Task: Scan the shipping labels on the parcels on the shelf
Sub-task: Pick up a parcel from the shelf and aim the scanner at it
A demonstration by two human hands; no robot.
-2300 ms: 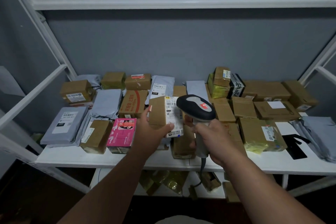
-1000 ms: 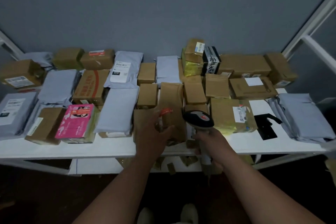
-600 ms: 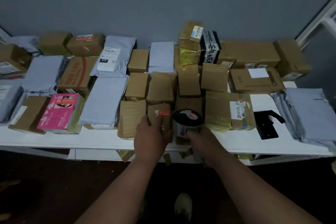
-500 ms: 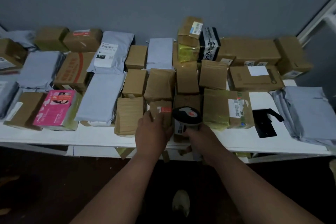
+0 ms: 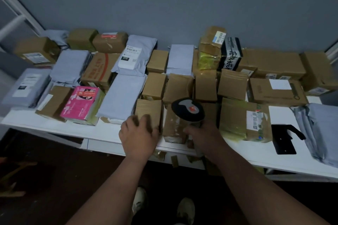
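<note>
Change: having set down the small taped box lifted for scanning a moment ago — now standing at the shelf's front edge, label turned out of sight.
Left hand: shifting left, fingers curling over the near end of the plain brown box just beside it.
Right hand: gripping the scanner, head hovering above the taped box.
Meaning for task: likely one label done, reaching for the next parcel.
Materials: matte corrugated cardboard, glossy crinkled tape, soft grey poly mailers — one slick pink carton near the left front edge.
</note>
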